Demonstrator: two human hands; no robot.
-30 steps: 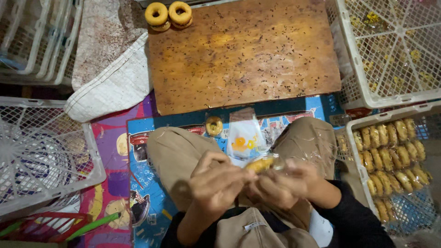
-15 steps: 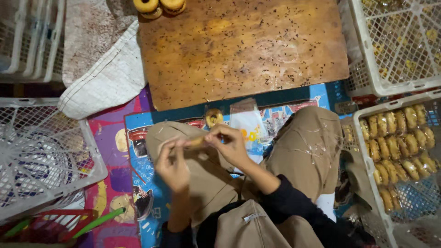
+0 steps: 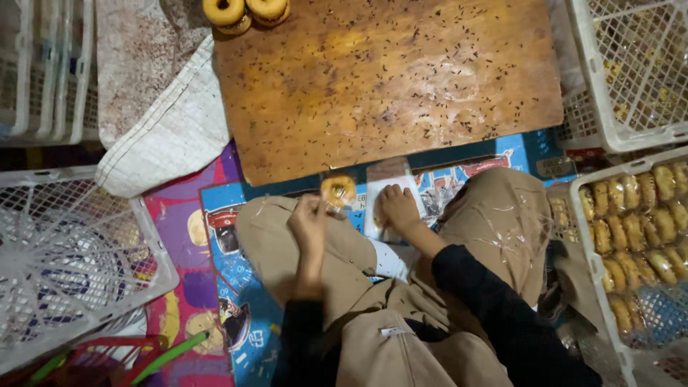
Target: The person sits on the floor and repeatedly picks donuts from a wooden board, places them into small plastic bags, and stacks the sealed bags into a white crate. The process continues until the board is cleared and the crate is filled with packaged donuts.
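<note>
The left hand [image 3: 309,223] pinches a bagged doughnut [image 3: 337,190] just off the wooden board's [image 3: 387,86] near edge; the right hand [image 3: 398,208] presses flat on the clear bags [image 3: 383,188]. Best peel one bag only, steadying the stack

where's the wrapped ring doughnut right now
In the head view, the clear-wrapped golden ring doughnut lies on the blue patterned mat, just below the brown wooden board, beside the left hand.

Three loose doughnuts [image 3: 338,189]; four white crates [image 3: 68,265]; one board [image 3: 387,79].
</note>
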